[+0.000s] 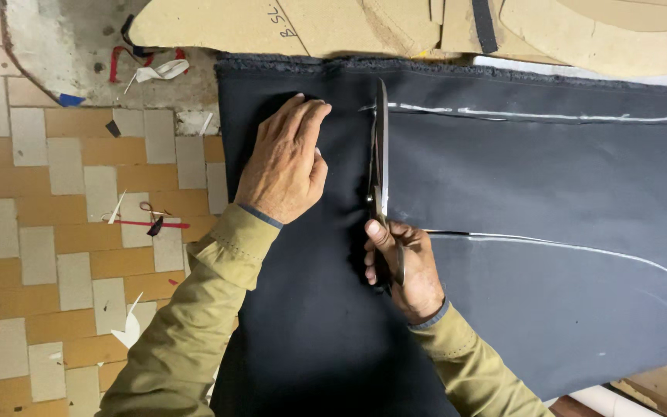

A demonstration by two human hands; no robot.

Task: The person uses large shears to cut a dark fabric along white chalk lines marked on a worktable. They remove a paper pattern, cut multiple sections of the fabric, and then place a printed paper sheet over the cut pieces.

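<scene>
Head view | left hand [286, 161] pressing flat, fingers spread, on dark fabric [503, 232] lying across table | right hand [401, 266] gripping scissors [380, 166], blades cutting between chalk lines [550, 116] | risk: fabric creeping under palm, cut wandering off line

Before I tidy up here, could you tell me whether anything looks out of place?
Only the tiled floor: fabric scraps lie scattered there. The dark cloth lies flat under the left hand; the right hand holds the scissors.
</scene>
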